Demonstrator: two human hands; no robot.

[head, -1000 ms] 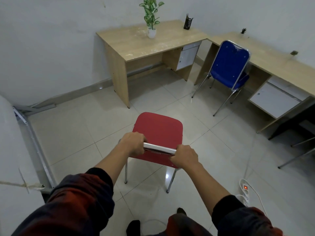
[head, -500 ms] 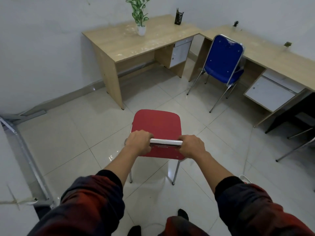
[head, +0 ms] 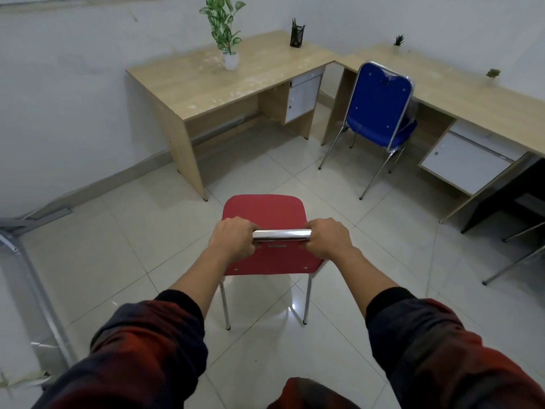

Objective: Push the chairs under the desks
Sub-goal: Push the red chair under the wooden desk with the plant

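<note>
left hand (head: 234, 240): closed around left end of chrome top rail (head: 281, 234) of red chair
right hand (head: 328, 237): closed around right end of same rail
red chair (head: 265, 212): centre of frame, on tiled floor (head: 118, 246), out in the open, apart from both desks, seat facing left desk
left desk (head: 224, 84): upper centre, wood top, white drawer unit at its right end
right desk (head: 460, 93): upper right, meets left desk at the room corner
blue chair (head: 380, 104): upper right, chrome legs, seat partly under right desk, backrest out
potted plant (head: 225, 33): on left desk, white pot
pen holder (head: 296, 35): black mesh, far edge of left desk
small plants (head: 398, 41): two on right desk by wall
sleeves (head: 147, 343): dark red and navy, lower frame
</note>
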